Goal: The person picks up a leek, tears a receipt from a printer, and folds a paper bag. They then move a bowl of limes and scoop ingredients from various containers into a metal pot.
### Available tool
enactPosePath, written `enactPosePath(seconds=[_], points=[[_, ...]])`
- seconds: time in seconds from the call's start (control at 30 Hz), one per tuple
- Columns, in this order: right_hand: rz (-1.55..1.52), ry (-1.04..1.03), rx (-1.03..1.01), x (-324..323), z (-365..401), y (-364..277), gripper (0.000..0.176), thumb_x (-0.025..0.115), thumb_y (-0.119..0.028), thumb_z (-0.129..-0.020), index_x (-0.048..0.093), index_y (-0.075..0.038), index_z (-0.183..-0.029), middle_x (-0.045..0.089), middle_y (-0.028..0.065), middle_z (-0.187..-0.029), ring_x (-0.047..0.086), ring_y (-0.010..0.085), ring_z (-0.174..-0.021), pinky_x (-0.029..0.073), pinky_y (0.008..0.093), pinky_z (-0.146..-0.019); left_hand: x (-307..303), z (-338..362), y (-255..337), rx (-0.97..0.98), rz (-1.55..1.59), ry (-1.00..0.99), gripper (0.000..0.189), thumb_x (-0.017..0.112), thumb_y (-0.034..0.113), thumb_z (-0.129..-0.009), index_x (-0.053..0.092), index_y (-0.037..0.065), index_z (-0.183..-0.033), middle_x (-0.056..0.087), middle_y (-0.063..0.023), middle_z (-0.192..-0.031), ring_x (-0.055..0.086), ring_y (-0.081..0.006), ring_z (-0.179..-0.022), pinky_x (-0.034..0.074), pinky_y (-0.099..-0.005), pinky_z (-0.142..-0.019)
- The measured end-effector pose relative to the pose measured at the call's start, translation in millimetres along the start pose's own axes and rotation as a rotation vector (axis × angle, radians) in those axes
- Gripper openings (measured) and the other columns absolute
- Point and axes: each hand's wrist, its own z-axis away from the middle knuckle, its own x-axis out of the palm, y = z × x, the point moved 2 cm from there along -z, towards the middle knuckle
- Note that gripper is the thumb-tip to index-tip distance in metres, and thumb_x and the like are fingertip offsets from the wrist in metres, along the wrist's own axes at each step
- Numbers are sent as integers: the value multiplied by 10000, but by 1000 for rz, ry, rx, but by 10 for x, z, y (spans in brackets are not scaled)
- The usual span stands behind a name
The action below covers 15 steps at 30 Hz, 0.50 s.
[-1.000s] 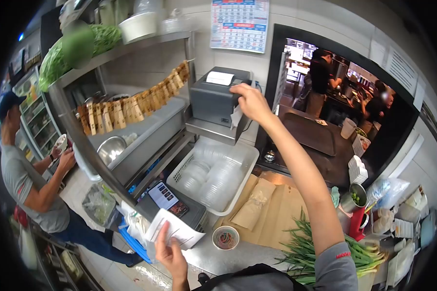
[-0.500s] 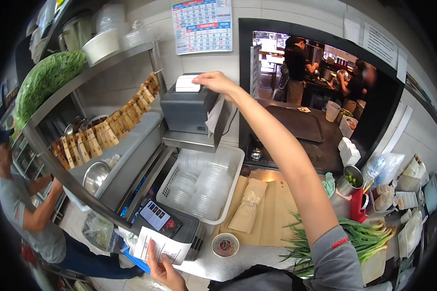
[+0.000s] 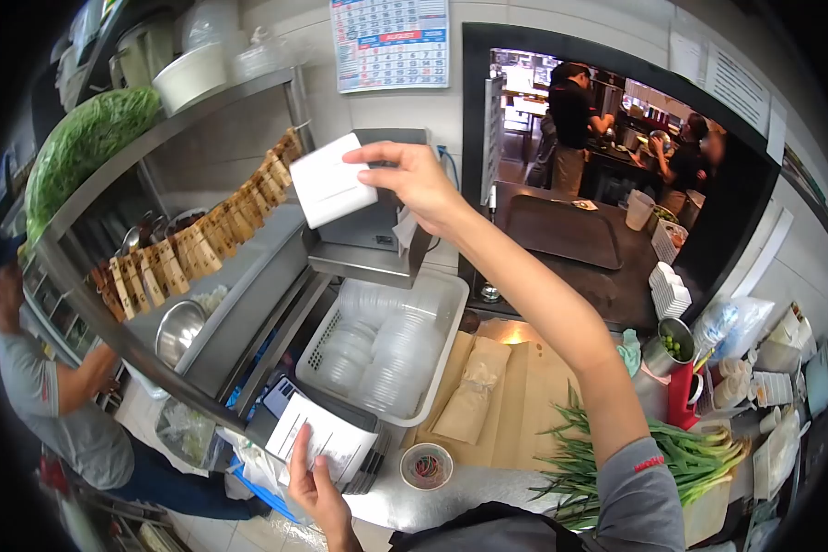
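My right hand (image 3: 414, 179) pinches a white paper slip (image 3: 327, 189) by its right edge. The slip hangs in front of the dark receipt printer (image 3: 363, 230) and hides part of it. Lower down, my left hand (image 3: 317, 492) grips a printed receipt (image 3: 340, 442) between thumb and fingers. That receipt partly covers a phone (image 3: 281, 396) lying on a dark flat-topped stack. Just beyond it stands a white basket (image 3: 455, 317) with clear plastic lids or cups.
Wooden clothespins (image 3: 198, 253) line a string along the left shelf. Brown paper (image 3: 524, 405), a small bowl (image 3: 427, 466) of rubber bands and green onions (image 3: 635, 451) lie on the counter. A person (image 3: 64, 396) stands at left; others work beyond the pass-through window.
My right hand has lifted the white slip off the printer top and brought it left and toward me. The receipt in my left hand has risen slightly and now covers more of the phone.
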Motion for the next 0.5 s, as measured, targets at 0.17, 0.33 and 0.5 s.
enactPosePath(seconds=[0.17, 0.33, 0.5], points=[[18, -94, 79, 47, 281, -63, 255, 572, 21, -781, 631, -4, -1027, 612, 43, -1013, 553, 106, -932, 409, 251, -869, 97, -103, 70, 50, 25, -44, 362, 477, 2, -830, 513, -52, -1187, 512, -157, -1186, 483, -207, -1102, 335, -299, -955], [20, -148, 83, 174, 464, -76, 240, 573, 33, -793, 635, -6, -1021, 555, 23, -1085, 578, 128, -957, 435, 233, -858, 201, -163, 104, 28, 97, -72, 360, 484, -8, -833, 513, -47, -1190, 502, -145, -1196, 481, -196, -1100, 338, -291, -950], [-26, -377, 77, 461, 808, -32, 239, 573, 24, -794, 629, -12, -1024, 565, 26, -1058, 547, 128, -994, 432, 262, -875, 297, -237, 131, 104, 217, -119, 401, 495, 10, -839, 460, -60, -1233, 471, -158, -1250, 461, -185, -1132, 352, -279, -932]])
